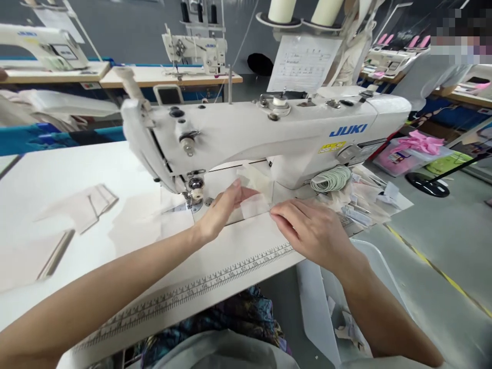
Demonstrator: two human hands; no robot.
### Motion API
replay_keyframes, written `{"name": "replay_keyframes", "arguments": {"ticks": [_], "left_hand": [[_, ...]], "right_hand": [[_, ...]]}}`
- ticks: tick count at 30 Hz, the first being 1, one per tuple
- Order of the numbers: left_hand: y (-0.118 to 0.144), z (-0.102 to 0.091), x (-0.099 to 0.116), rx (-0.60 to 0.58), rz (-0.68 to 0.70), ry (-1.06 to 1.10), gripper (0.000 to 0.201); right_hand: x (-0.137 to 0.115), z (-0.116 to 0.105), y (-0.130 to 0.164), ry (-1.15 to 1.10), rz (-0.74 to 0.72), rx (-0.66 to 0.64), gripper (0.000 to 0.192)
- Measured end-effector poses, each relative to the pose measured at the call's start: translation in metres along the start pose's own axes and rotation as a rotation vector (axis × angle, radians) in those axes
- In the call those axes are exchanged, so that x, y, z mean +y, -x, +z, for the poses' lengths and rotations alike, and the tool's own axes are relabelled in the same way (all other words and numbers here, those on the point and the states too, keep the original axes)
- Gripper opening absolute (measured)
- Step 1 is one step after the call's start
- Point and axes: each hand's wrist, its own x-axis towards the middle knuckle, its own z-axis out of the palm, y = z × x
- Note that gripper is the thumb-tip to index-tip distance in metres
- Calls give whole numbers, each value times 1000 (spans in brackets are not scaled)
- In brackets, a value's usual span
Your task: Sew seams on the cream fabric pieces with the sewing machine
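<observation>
Plainly blue JUKI logo (348, 130) on sewing machine (234, 128) — hands (317, 228) apart, both pinching sheer fabric (262, 185).

free tabletop (234, 248) between forearms (149, 266), sewing machine (238, 130) beyond

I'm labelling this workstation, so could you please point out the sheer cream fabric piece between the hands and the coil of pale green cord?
Sheer cream fabric piece (260, 180): head view, on its upper part.
Coil of pale green cord (331, 179): head view, on its loops.
</observation>
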Motion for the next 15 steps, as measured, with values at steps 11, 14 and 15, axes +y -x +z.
{"name": "replay_keyframes", "arguments": {"ticks": [11,14,15], "left_hand": [[111,-76,1,140,-359,-42,41],[115,-98,-2,173,-399,-113,33],[112,-103,-3,171,-400,-128,29]], "right_hand": [[-79,50,-33,-859,88,-309,16],[-95,62,-53,-978,70,-374,16],[-97,66,-59,-1000,98,-394,15]]}}
